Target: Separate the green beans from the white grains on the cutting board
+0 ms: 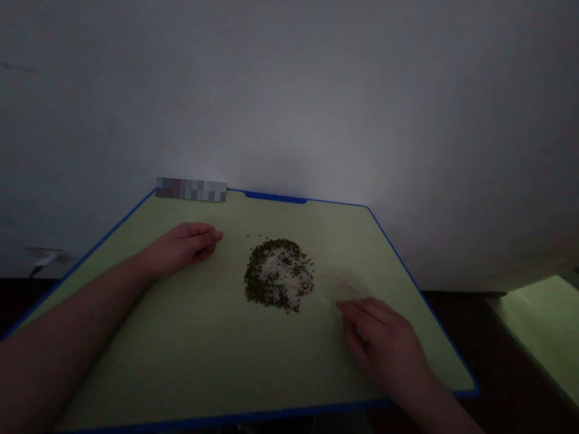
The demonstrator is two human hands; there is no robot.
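A mixed pile of small dark green beans and pale rice-like grains (279, 274) lies in the middle of the yellow-green table (199, 350). To its left rests my left hand (187, 248), its fingers curled closed; whether anything is inside is hidden. My right hand (387, 342) is to the right of the pile, apart from it, with thumb and fingertips pinched together. A faint thin line runs from those fingertips towards the pile, too dim to name. Near the right fingertips lies a faint pale patch of grains (348, 286).
A blue edge strip (275, 198) borders the table, with a plain wall (299, 97) behind it. A pixelated patch (191, 190) covers something at the far left corner. Another lit tabletop (555, 338) stands at the right. The light is dim.
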